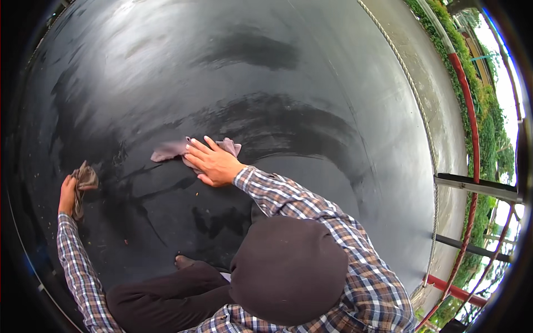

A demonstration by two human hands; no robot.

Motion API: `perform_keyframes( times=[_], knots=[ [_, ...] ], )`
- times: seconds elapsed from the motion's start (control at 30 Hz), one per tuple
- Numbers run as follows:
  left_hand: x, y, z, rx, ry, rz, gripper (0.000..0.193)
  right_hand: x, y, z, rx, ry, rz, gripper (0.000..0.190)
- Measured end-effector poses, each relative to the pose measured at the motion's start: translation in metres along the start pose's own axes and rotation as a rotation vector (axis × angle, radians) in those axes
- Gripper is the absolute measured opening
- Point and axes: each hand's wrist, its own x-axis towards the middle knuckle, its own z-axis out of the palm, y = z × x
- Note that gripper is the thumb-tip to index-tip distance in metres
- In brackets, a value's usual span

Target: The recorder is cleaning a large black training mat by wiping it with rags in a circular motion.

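Observation:
My right hand [216, 163] lies flat, fingers spread, over a mauve-grey cloth [168, 150], pressing it on the black floor covering [279, 183]. The cloth's ends stick out on both sides of the hand, and its left end is blurred. Farther left, my left hand [68, 195] grips a bunched brown-grey cloth [86, 177], which touches or hovers just over the floor; I cannot tell which. Dark, wet-looking streaks [283, 116] curve across the covering beyond my right hand.
A dark cap [289, 270] and dark-trousered legs [166, 287] fill the lower middle, with a bare foot [183, 261]. Small crumbs [125, 241] dot the floor. A twisted rope [416, 89] edges the covering at right. Beyond it run red-wrapped ring ropes [468, 95], a metal bar [476, 186] and greenery.

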Motion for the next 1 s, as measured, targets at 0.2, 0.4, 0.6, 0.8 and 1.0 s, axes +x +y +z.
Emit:
perform_keyframes(
  times=[0.2,0.4,0.6,0.8,1.0],
  knots=[
    [-0.046,-0.029,-0.008,0.047,0.101,-0.060,0.023,-0.076,0.060,-0.108,-0.488,0.178,0.660,0.050],
    [-0.154,-0.159,-0.061,-0.247,0.182,-0.284,0.042,-0.318,0.196,-0.179,-0.630,0.439,1.862,0.063],
    [-0.179,-0.218,-0.015,-0.440,0.237,-0.374,0.047,-0.279,0.261,-0.202,-0.952,0.606,1.239,0.049],
    [-0.104,-0.149,-0.072,-0.069,0.525,-0.215,0.047,0.064,0.117,-0.017,-0.533,0.416,0.338,0.050],
    [-0.012,-0.055,0.034,0.219,0.452,0.067,0.029,0.114,-0.025,0.063,0.102,-0.114,-0.272,0.060]
  ],
)
